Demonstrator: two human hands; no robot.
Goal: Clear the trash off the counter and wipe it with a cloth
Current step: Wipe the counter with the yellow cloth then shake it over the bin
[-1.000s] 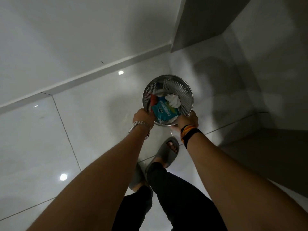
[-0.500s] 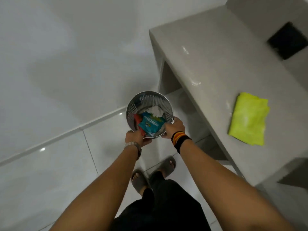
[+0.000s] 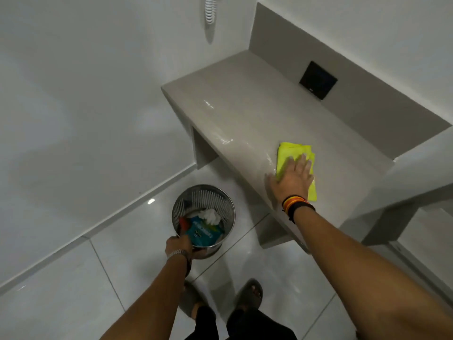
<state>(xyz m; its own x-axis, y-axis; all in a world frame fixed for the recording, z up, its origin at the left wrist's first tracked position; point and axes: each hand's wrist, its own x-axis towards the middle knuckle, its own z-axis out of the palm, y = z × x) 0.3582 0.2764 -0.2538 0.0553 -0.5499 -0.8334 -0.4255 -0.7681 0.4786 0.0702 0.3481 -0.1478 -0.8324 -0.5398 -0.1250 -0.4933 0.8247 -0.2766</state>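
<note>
Partly under right hand [image 3: 291, 179]: cloth [image 3: 291, 153].

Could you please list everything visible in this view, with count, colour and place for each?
counter: one, grey-beige, against the wall at right.
cloth: one, yellow-green, folded, near the counter's front edge.
black panel: one, on the backsplash behind the counter.
bin: one, perforated silver metal, above the floor tiles beside the counter.
blue packet: one, inside the bin.
white tissue: one, crumpled, inside the bin.
red item: one, in the bin, mostly hidden.
coiled cord: one, white, on the wall at top.
slippers: two, grey, on the floor.
left hand: grips the bin's near rim.
right hand: flat on the cloth.
</note>
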